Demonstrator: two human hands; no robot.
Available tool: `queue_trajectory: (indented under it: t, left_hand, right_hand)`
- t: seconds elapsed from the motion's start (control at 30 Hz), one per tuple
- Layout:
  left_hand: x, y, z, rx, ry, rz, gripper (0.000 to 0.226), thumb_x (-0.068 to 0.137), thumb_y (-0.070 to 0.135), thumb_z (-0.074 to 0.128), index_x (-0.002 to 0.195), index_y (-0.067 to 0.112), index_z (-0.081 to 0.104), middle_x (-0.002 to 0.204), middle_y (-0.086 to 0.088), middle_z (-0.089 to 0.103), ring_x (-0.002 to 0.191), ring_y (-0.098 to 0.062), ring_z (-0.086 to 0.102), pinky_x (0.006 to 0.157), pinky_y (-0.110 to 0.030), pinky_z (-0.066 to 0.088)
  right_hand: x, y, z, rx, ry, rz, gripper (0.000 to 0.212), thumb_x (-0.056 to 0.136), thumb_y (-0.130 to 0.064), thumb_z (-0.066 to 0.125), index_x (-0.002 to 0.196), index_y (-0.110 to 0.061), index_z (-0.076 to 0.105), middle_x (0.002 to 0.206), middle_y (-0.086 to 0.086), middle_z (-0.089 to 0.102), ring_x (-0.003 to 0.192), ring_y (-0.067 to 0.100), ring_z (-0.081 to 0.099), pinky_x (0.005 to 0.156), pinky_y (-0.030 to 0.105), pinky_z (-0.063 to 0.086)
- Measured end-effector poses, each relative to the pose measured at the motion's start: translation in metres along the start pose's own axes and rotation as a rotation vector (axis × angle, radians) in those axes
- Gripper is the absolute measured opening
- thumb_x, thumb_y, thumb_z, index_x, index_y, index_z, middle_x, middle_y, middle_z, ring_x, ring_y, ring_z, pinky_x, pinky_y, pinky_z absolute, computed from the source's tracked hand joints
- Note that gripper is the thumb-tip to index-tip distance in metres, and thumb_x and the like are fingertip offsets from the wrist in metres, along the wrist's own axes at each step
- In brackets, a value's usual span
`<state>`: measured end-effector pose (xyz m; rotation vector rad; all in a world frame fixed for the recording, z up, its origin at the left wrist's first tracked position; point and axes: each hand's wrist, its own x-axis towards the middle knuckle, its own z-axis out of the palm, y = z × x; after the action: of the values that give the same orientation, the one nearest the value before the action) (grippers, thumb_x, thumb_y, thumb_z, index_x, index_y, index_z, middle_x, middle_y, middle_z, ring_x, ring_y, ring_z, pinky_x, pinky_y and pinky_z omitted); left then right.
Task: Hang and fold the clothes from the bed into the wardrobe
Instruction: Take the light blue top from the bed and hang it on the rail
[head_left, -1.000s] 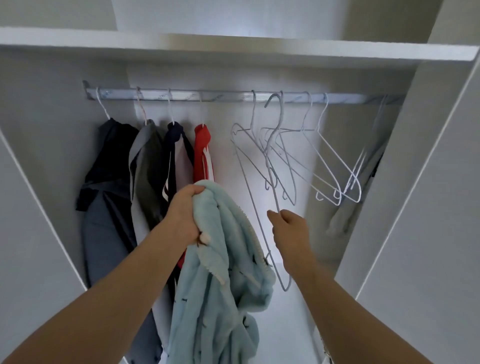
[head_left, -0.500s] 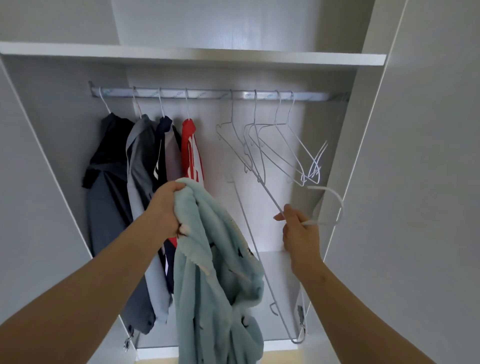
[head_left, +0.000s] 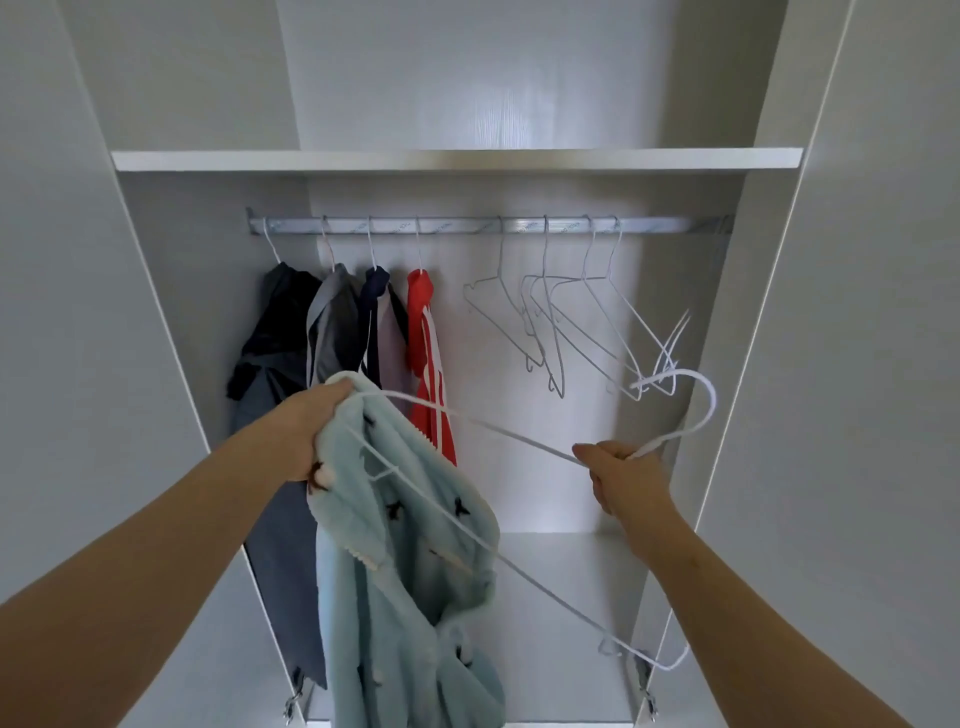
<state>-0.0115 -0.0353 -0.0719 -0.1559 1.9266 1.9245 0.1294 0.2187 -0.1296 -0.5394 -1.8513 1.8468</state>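
Your hands are both closed on something. Your left hand (head_left: 311, 431) grips the top of the light blue fleece garment (head_left: 395, 561), which hangs down from it in front of the open wardrobe (head_left: 208, 312), below the rail (head_left: 467, 226). Your right hand (head_left: 623, 478) grips the neck of a white wire hanger (head_left: 519, 439), its hook pointing up and right. One hanger arm reaches left to the garment's top edge beside your left hand, and the long bar crosses the fleece. Whether the arm sits inside the garment cannot be told. On the rail hang a dark top (head_left: 280, 322), a grey one (head_left: 332, 322), a navy one (head_left: 376, 291) and a red one (head_left: 423, 322), then the empty hangers (head_left: 561, 312).
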Motion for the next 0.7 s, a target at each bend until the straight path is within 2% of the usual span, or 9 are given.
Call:
queue_trajectory:
  t: [0.1, 0.17, 0.27, 0.33, 0.43, 0.57, 0.7]
  left_hand:
    - [-0.001, 0.009, -0.003, 0.376, 0.051, 0.212, 0.025, 0.095, 0.032, 0.048, 0.097, 0.011, 0.061, 0.094, -0.015, 0.063, 0.083, -0.030, 0.060, 0.079, -0.040, 0.050]
    - [0.001, 0.013, -0.004, 0.645, 0.164, 0.363, 0.023, 0.094, 0.028, 0.047, 0.098, 0.010, 0.061, 0.099, -0.013, 0.060, 0.090, -0.029, 0.058, 0.086, -0.040, 0.047]
    - [0.001, 0.013, -0.010, 0.865, 0.337, 0.526, 0.026, 0.094, 0.027, 0.044, 0.102, 0.009, 0.060, 0.093, -0.006, 0.057, 0.086, -0.024, 0.052, 0.077, -0.032, 0.039]
    - [0.002, 0.013, -0.015, 0.808, 0.329, 0.550, 0.024, 0.094, 0.027, 0.043, 0.102, 0.011, 0.058, 0.094, -0.005, 0.056, 0.086, -0.023, 0.050, 0.077, -0.032, 0.037]
    - [-0.001, 0.013, -0.016, 0.586, 0.220, 0.513, 0.019, 0.093, 0.026, 0.045, 0.101, 0.013, 0.056, 0.098, -0.009, 0.057, 0.088, -0.026, 0.053, 0.078, -0.036, 0.043]
    - [-0.012, 0.015, -0.018, 0.362, 0.192, 0.511, 0.008, 0.092, 0.025, 0.049, 0.092, 0.023, 0.056, 0.092, -0.004, 0.058, 0.084, -0.023, 0.055, 0.073, -0.033, 0.044]
    - [-0.029, 0.026, -0.022, 0.239, 0.079, 0.590, 0.014, 0.093, 0.025, 0.053, 0.081, 0.030, 0.059, 0.083, 0.000, 0.062, 0.072, -0.016, 0.059, 0.059, -0.027, 0.047]
  right_hand:
    - [0.002, 0.000, 0.004, -0.065, 0.022, 0.050, 0.044, 0.082, -0.005, 0.058, 0.047, -0.019, 0.035, 0.037, -0.007, 0.027, 0.034, 0.007, 0.021, 0.036, 0.016, 0.020]
    - [0.004, -0.005, 0.007, -0.122, 0.035, 0.046, 0.042, 0.081, -0.005, 0.056, 0.048, -0.018, 0.034, 0.037, -0.007, 0.027, 0.034, 0.007, 0.021, 0.036, 0.015, 0.020]
    - [0.002, -0.012, 0.014, -0.256, 0.025, 0.005, 0.042, 0.079, -0.007, 0.055, 0.049, -0.019, 0.029, 0.037, -0.008, 0.022, 0.034, 0.006, 0.017, 0.034, 0.013, 0.016]
    - [0.000, -0.014, 0.022, -0.291, 0.004, -0.013, 0.045, 0.078, -0.008, 0.055, 0.047, -0.021, 0.025, 0.038, -0.009, 0.019, 0.035, 0.007, 0.015, 0.034, 0.014, 0.015]
    - [-0.004, -0.017, 0.039, -0.277, -0.036, -0.020, 0.048, 0.080, -0.008, 0.055, 0.046, -0.021, 0.024, 0.038, -0.009, 0.019, 0.036, 0.007, 0.015, 0.035, 0.015, 0.015]
    - [-0.010, -0.018, 0.057, -0.229, -0.074, 0.001, 0.045, 0.083, -0.008, 0.054, 0.049, -0.020, 0.027, 0.038, -0.009, 0.022, 0.036, 0.008, 0.016, 0.035, 0.015, 0.016]
    - [-0.016, -0.027, 0.067, -0.207, -0.177, -0.041, 0.045, 0.086, -0.009, 0.056, 0.048, -0.019, 0.035, 0.037, -0.010, 0.025, 0.035, 0.006, 0.020, 0.035, 0.014, 0.020]
